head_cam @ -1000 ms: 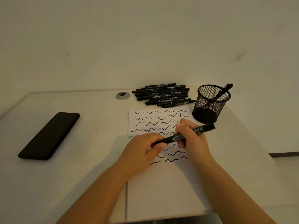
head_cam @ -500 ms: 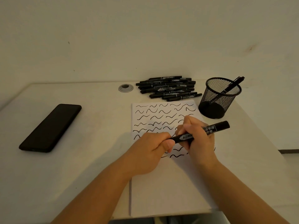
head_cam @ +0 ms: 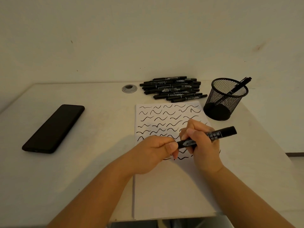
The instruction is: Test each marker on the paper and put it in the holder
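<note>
Above the paper [head_cam: 166,191]: marker [head_cam: 228,131] held two-handed.
Right hand [head_cam: 203,142] grips the barrel; left hand [head_cam: 153,152] fingers pinch its near end.

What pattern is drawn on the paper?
Rows of short black wavy squiggles on the white paper, seen from the head camera.

two bare forearms, no sleeves, hands [head_cam: 153,152] unadorned

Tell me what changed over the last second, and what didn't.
Little changed: both hands kept hold of the marker, the left hand gripping its near end, the right hand its barrel. The view shifted slightly. The marker pile, holder, paper and phone stayed put.
</note>
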Motion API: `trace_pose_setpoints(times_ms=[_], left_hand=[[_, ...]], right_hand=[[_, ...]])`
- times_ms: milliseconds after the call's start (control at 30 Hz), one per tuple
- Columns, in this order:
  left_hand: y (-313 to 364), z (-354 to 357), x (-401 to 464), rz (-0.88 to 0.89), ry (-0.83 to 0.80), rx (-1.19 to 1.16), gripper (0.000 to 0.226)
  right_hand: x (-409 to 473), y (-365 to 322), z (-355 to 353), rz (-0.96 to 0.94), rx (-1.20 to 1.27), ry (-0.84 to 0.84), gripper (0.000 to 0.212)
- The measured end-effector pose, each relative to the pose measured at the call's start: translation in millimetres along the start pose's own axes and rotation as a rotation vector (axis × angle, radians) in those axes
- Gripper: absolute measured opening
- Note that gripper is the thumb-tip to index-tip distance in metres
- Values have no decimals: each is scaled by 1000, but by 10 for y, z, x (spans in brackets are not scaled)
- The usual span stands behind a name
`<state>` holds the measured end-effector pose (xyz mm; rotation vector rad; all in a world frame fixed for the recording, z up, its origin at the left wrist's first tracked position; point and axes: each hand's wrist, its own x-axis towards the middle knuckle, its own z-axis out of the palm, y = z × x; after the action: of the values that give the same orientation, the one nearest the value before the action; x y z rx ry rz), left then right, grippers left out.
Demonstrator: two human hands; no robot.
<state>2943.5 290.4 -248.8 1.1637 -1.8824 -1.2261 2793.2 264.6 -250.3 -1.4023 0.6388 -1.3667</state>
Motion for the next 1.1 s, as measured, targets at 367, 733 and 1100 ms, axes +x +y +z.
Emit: trace_pose_setpoints(times_ms=[367,733,1100], left_hand=[[6,-207,68,-103,486,53,17],[634,-241,548,68,497,481,8],[-203,-958,1280,-155,508,920,28]], right_hand=[[189,-262,-355,128,-517,116,11],[616,-677,-453,-219,-1273,-322,18],[1114,-841,-924,-132,-756,343,25]])
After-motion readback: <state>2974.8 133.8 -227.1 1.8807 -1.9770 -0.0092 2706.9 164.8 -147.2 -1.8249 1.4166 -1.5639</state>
